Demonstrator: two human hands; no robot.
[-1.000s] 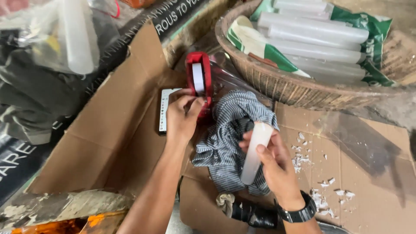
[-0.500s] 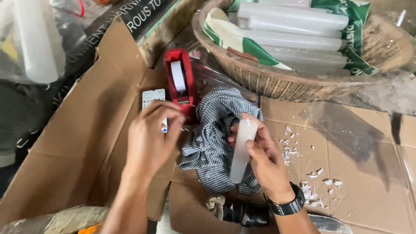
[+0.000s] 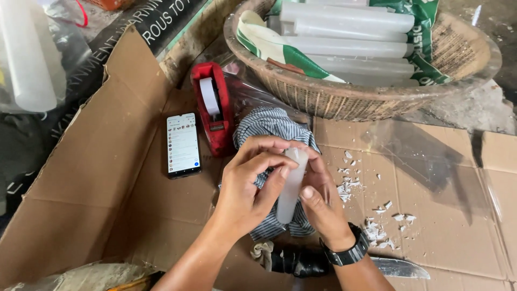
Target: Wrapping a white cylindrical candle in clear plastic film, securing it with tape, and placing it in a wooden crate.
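Phone (image 3: pixel 182 144) lies left of tape dispenser (image 3: pixel 212 108) (basket (image 3: pixel 344 99) behind).

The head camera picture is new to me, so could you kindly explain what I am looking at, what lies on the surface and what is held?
There is no machine here: a person works with bare hands, and a camera worn on the head looks down at them. The left hand and the right hand, which has a black watch at the wrist, both hold a whitish translucent stick upright over a striped cloth. They work above flattened cardboard. On it lie a phone with its screen lit, a red tape dispenser, white flakes and, near the bottom edge, a knife. Behind them stands a woven basket with more such sticks lying in it.
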